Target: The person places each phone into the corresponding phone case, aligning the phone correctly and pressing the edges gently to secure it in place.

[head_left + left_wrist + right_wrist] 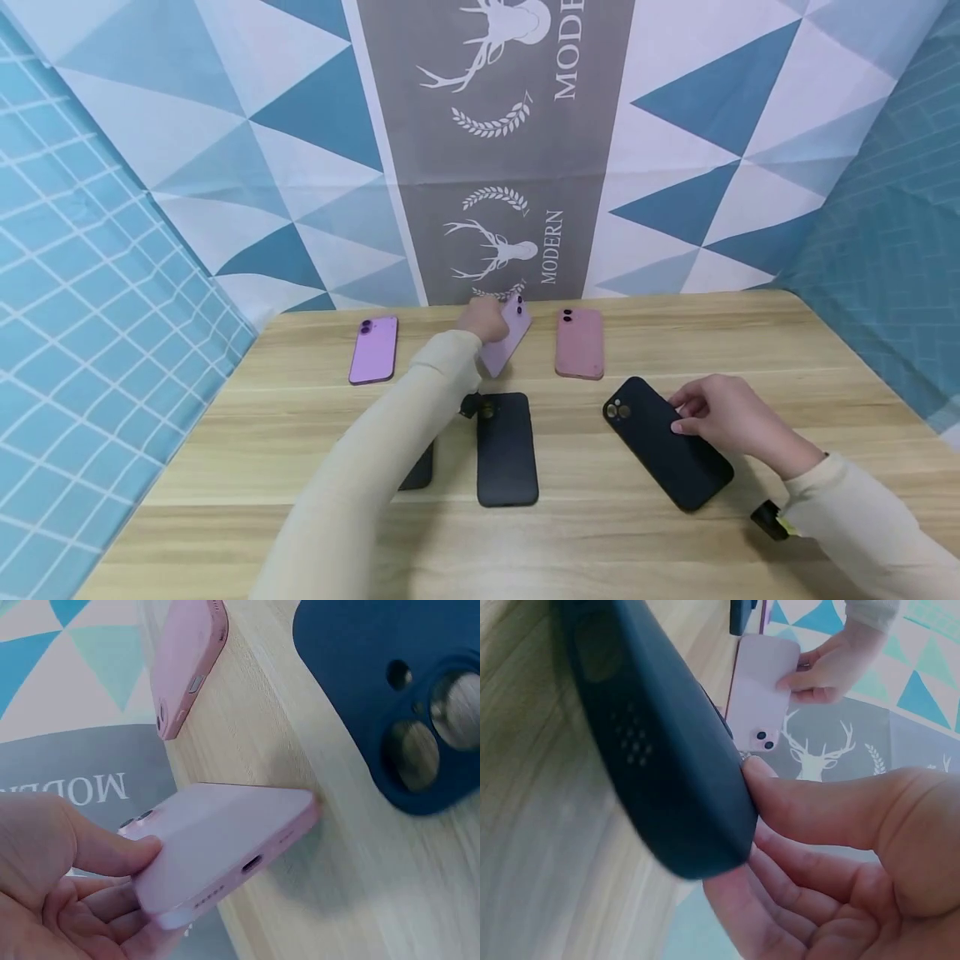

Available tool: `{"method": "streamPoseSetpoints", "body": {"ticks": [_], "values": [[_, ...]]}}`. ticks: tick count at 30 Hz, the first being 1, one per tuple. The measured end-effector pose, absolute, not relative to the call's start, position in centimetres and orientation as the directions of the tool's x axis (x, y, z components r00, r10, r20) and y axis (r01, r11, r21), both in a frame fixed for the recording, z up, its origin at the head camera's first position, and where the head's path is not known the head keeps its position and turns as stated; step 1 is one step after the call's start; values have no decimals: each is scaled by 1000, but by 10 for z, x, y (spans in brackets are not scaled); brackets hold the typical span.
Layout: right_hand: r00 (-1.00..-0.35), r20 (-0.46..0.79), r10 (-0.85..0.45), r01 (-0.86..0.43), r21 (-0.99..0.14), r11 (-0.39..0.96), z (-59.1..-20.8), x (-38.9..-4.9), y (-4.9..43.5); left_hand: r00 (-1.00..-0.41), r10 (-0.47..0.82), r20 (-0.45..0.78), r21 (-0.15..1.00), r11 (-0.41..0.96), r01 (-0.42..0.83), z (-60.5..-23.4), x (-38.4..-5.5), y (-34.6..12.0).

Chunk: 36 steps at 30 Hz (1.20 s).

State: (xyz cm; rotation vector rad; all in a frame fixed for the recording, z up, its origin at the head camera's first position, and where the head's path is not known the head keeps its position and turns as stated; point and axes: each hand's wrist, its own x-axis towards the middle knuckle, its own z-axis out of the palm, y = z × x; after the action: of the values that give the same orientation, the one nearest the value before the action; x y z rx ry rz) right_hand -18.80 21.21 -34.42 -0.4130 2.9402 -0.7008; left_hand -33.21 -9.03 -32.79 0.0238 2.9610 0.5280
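At the back of the table my left hand [482, 319] grips a pale pink phone [512, 335]. The left wrist view shows thumb and fingers pinching this phone [225, 847] near its lower end, tilted off the wood. My right hand [727, 417] holds a dark phone case [667, 446] by its right long edge. In the right wrist view the thumb lies on one face of the case [660, 742], fingers behind. A dark blue case [337, 682] with camera holes shows in the left wrist view; which one it is I cannot tell.
A black case or phone [507, 454] lies mid-table. Left of it, another dark one [418, 471] is mostly hidden by my left sleeve. Along the back lie a purple phone [373, 350] and a deeper pink phone [579, 343]. Behind the wooden table [570, 542] hangs patterned cloth [495, 167].
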Motion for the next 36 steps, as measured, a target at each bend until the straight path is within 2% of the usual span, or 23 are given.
{"method": "streamPoseSetpoints", "body": {"ticks": [8, 17, 23, 30, 36], "values": [[-954, -13, -299, -255, -484, 837, -336, -186, 211, -983, 114, -143, 305, 950, 66, -317, -322, -97], [-956, 0, -293, -251, -515, 820, -344, -165, 216, -982, 179, -56, 347, 926, 149, -323, -292, -105], [-951, 123, -284, -306, -513, 802, -337, -158, 213, -979, 201, 39, 404, 893, 199, -318, -277, -113], [-921, 288, -261, -382, -553, 740, -315, -155, 202, -959, 204, 196, 417, 868, 270, -298, -256, -126], [-887, 394, -242, -443, -577, 686, -291, -156, 194, -954, 147, 263, 549, 790, 273, -277, -235, -132]]}}
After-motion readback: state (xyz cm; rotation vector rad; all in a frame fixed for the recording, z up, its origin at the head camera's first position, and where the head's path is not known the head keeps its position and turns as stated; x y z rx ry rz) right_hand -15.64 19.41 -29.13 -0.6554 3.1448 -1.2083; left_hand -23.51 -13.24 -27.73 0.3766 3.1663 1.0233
